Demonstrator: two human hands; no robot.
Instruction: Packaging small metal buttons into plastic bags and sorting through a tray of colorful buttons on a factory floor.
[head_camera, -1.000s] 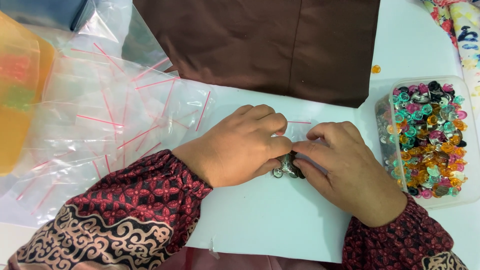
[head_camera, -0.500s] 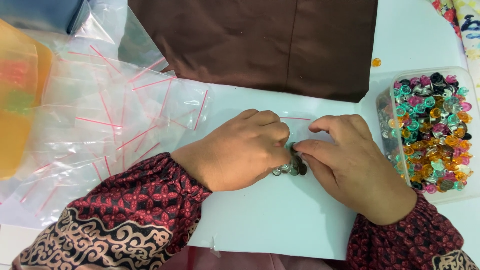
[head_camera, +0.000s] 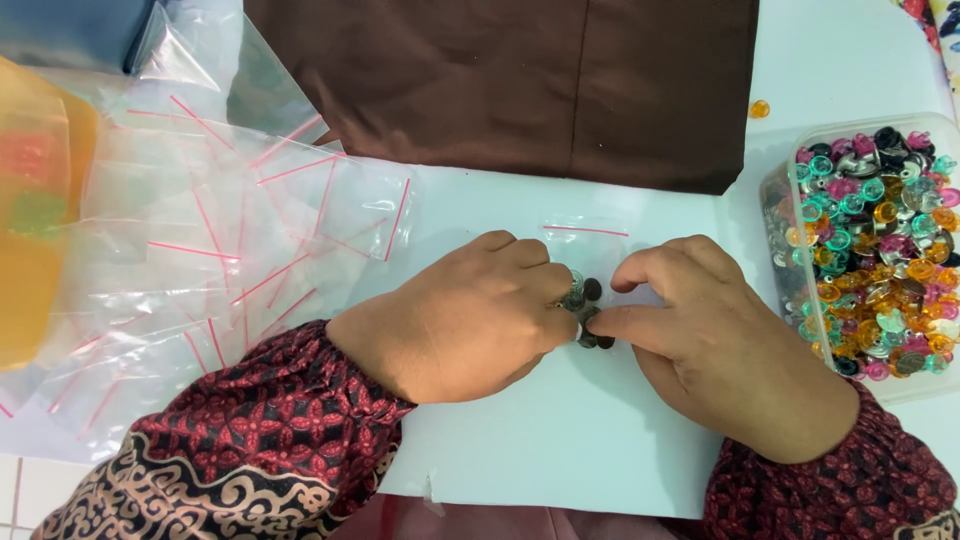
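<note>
My left hand (head_camera: 470, 315) and my right hand (head_camera: 715, 340) meet over a white sheet (head_camera: 560, 440) in the middle of the view. Between their fingertips lies a small cluster of dark and silvery beads (head_camera: 588, 315), pinched from both sides. A small clear zip bag (head_camera: 585, 240) with a red strip lies flat just behind the fingers, partly hidden by them. I cannot tell whether the beads are inside the bag. Both sleeves are dark red with a patterned print.
A heap of clear zip bags (head_camera: 220, 250) with red strips covers the left side. A clear box (head_camera: 870, 260) of several colourful beads stands at the right. Brown cloth (head_camera: 520, 85) lies at the back, with one orange bead (head_camera: 760, 108) beside it. An orange translucent container (head_camera: 35, 220) sits far left.
Both hands have stayed together over the beads with only small finger shifts. The right hand's fingers have opened slightly around the cluster.
</note>
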